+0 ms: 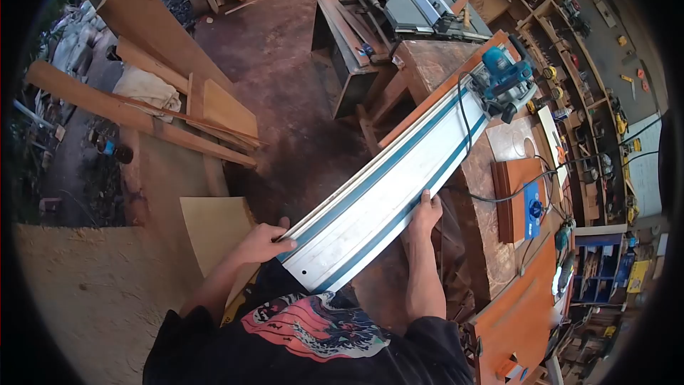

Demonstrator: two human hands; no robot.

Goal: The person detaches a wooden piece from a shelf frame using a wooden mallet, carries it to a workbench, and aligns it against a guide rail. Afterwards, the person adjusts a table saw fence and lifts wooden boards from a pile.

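Note:
A long white guide rail with teal stripes slants from near my body up to the right, over an orange-brown board. My left hand grips the rail's near end at its left edge. Farther along, my right hand holds the rail's right edge, thumb on top. On the rail's far end sits a teal power saw, and a dark cable hangs from it across the rail.
To the right, a workbench bears a wooden box and cables. A table saw stands ahead. Planks lean at the left, and tool shelves line the right wall.

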